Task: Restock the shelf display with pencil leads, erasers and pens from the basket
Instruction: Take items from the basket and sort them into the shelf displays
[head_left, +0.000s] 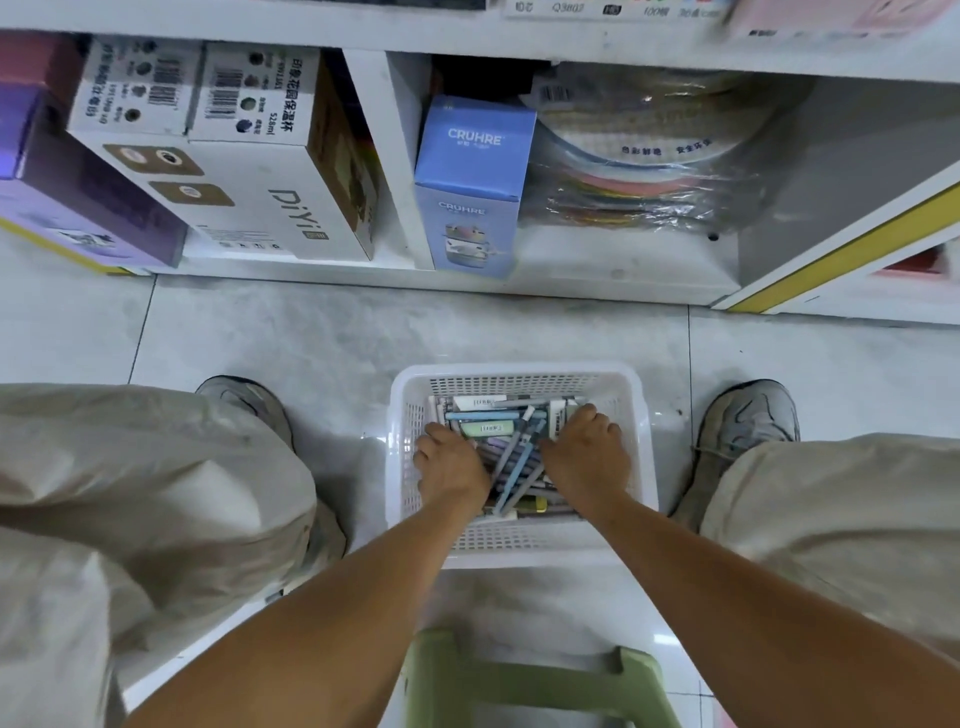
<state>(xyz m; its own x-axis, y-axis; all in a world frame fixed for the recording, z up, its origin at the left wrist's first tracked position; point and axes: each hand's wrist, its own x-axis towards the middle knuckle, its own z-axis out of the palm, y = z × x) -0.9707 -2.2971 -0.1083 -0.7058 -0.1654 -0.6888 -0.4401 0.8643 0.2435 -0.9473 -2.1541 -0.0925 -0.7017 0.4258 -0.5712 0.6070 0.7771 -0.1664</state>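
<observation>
A white perforated basket (514, 375) stands on the floor between my feet. It holds a jumble of pens (519, 457), erasers (485, 428) and small packs. Both my hands are down inside it. My left hand (449, 467) lies on the left side of the pile, fingers curled down into the items. My right hand (589, 452) lies on the right side, its fingers also curled down among the packs. What either hand grips is hidden under the knuckles. The bottom shelf (597, 270) runs across the top of the view.
The shelf holds white DiYi boxes (249, 171), a purple box (78, 202), a blue CRUHRE box (475, 182) and bagged round plates (649, 156). A green stool (530, 680) sits under me. My knees and shoes (748, 421) flank the basket on the grey tiled floor.
</observation>
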